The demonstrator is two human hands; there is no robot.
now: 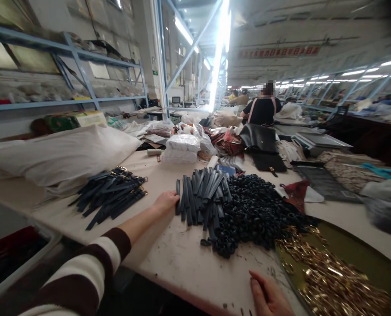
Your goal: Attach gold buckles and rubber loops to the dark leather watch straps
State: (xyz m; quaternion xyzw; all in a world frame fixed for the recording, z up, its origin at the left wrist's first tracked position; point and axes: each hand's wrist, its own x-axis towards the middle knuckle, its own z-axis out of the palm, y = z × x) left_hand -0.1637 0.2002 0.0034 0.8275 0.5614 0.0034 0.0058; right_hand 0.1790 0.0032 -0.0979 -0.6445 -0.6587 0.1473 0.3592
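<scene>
My left hand (166, 202) reaches across the table, its fingers pinching the end strap (178, 191) at the left side of a pile of dark straps (202, 193). Right beside that pile lies a big heap of small black loops (258, 206). My right hand (270, 296) is low at the table's front, partly cut off by the frame; its thumb and finger are slightly apart and nothing shows between them. Close to it stands a round olive tray (353, 239) with many small gold metal fittings (340, 281). Another bunch of dark straps (111, 195), with gold hardware at their ends, lies left.
A large white sack (63, 151) lies along the left side. Plastic-wrapped packs (181, 147), a black leather piece (259, 138) and stacked material (350, 166) fill the back. A person (263, 107) in black sits farther off. Blue shelving (80, 72) lines the wall.
</scene>
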